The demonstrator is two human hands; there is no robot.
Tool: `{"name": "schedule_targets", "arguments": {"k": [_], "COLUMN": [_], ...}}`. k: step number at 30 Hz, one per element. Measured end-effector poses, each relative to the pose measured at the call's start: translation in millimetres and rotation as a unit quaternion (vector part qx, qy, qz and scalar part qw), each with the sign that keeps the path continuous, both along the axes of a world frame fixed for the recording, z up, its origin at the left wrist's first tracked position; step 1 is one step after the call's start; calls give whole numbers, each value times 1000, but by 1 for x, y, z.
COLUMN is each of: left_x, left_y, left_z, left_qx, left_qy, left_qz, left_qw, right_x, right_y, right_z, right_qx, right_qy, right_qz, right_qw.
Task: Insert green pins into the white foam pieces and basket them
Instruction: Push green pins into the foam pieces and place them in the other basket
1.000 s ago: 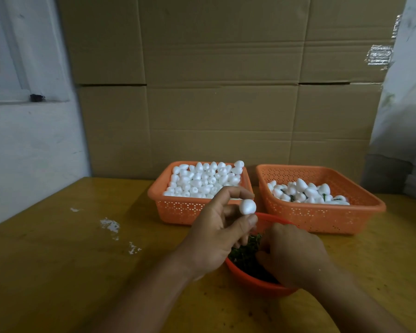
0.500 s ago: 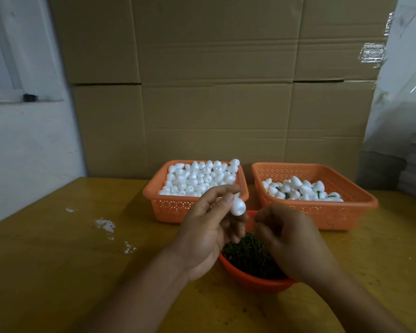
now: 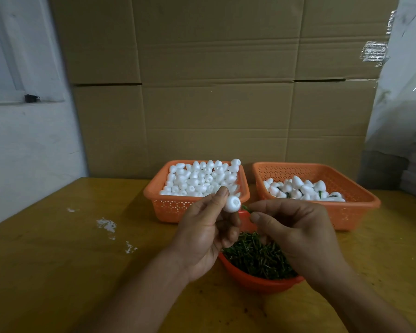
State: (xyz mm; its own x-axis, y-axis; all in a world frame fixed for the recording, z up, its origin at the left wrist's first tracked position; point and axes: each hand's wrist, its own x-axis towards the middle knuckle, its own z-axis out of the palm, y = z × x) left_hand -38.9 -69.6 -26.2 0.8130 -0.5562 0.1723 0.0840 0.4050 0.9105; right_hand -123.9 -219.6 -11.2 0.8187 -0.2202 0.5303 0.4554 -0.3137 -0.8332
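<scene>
White foam piece (image 3: 232, 204) pinched in left hand (image 3: 203, 233); right hand (image 3: 296, 233) pinches a green pin (image 3: 246, 208). Misaligned, it could bend or tear the foam.

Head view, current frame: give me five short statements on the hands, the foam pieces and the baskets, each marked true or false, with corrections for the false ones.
1. The left hand pinches a white foam piece. True.
2. The right hand is flat on the table. False: it is raised over the red bowl, pinching a green pin.
3. The pin is already fully inside the held foam piece. False: its tip shows beside the piece.
4. The left basket holds plain foam pieces. True.
5. The right basket is empty. False: it holds foam pieces with green stems showing.
</scene>
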Motion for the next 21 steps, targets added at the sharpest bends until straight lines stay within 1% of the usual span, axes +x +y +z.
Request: {"name": "schedule_targets", "arguments": {"k": [5,11,16,21], "left_x": [0,-3,-3,-4], "left_y": [0,0,0,0], "left_z": [-1,-1,-2,-2], "left_qx": [16,30,40,38], "left_qy": [-23,-44,-62,-76], "left_qz": [8,20,31,38], "left_qw": [1000,998,997,996], "right_x": [0,1,2,3], "right_y": [2,2,0,0], "right_z": [-2,-3,-6,-8], "right_qx": [-24,-25,-68,-73], "right_qy": [-10,-7,-8,-19], "right_qz": [-13,-18,-48,-62], "right_qw": [1000,1000,996,995]}}
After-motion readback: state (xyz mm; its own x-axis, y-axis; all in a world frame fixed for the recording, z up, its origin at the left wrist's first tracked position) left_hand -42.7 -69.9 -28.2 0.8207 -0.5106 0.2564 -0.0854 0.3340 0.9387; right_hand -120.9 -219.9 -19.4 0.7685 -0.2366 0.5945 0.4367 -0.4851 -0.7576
